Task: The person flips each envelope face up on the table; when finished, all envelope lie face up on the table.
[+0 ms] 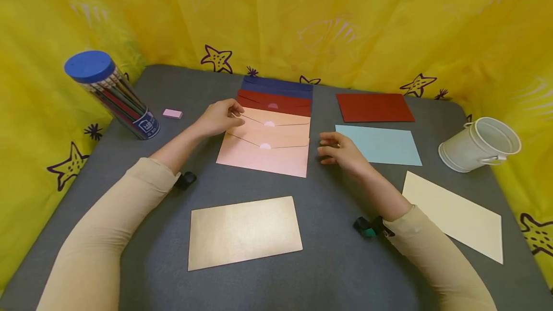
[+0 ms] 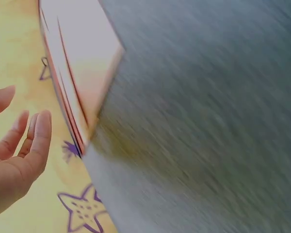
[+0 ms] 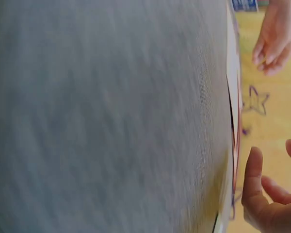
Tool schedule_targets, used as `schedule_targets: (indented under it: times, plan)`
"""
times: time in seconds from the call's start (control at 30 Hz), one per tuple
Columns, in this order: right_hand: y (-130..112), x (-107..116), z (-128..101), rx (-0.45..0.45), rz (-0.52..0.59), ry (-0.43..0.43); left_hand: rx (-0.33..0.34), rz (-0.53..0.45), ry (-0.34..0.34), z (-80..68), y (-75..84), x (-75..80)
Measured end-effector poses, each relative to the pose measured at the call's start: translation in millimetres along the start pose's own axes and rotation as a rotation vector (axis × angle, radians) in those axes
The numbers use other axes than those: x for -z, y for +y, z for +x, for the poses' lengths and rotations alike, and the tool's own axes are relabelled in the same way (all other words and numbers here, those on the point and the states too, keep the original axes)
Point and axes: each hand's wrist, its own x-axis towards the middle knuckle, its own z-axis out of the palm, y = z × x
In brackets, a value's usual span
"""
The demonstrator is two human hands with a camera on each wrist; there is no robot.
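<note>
Several envelopes overlap in a column at the table's middle: a blue envelope at the back, then a red envelope, a peach envelope and a pink envelope in front. Round pale seals show on the flaps of the front three. Over the left edge of the column hovers my left hand, its fingers loosely bent and holding nothing. My right hand, likewise holding nothing, hangs just right of the column beside a light blue card. In the left wrist view, a gap shows between fingers and envelopes.
A gold card lies at the front, a red card at the back right, a cream card near the right sleeve. A white metal bucket stands right. At left are a blue-lidded pencil tub and a pink eraser.
</note>
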Motion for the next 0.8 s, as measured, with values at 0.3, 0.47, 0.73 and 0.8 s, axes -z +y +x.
schedule_targets:
  times: [0.3, 0.47, 0.73, 0.8]
  plan:
    - [-5.4, 40.8, 4.3, 0.026, 0.047, 0.098, 0.06, -0.372, -0.011, 24.9, 49.6, -18.9]
    - [-7.1, 65.3, 7.2, 0.032, 0.14, 0.177, 0.066, -0.512, -0.063, 45.3, 85.7, -38.7]
    - [-8.0, 112.7, 11.0, -0.025, 0.309, 0.321, 0.048, -0.537, -0.166, 66.9, 123.0, -74.4]
    - [-5.5, 126.0, 12.7, -0.031, 0.326, 0.362, 0.05, -0.559, -0.187, 69.7, 129.3, -80.9]
